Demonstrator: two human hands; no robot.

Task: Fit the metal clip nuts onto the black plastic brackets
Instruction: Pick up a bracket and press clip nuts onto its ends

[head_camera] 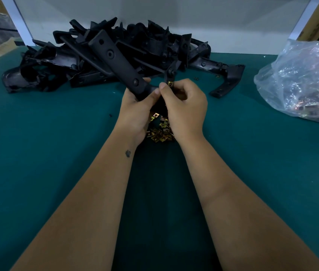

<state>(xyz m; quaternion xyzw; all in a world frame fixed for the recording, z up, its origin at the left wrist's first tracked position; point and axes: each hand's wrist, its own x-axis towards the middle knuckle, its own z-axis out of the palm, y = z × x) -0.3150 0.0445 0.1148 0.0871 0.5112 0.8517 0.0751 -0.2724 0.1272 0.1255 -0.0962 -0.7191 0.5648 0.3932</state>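
Frame centre, above green bench (37, 153): left hand (135, 106) curled round bracket (115, 61), which slants to upper left. Right hand (184, 106) pinches clip nut (170, 84) at bracket's tab. Loose nuts (160, 132) below wrists.

Your two hands meet over the middle of the table (37, 153). Your left hand (135, 106) grips the near end of one bracket (113, 59), which slants up and away to the left. Your right hand (184, 102), just right of it and touching it at the thumbs, pinches a clip nut (170, 84) against a tab of that bracket. Directly below your hands, on the table, lies a loose heap of clip nuts (159, 132), partly hidden by your wrists. Behind your hands, along the table's far edge against the back panel (174, 12), sits the pile of brackets (135, 47). At far right a plastic bag (303, 79) rests on the table, well apart from the pile.
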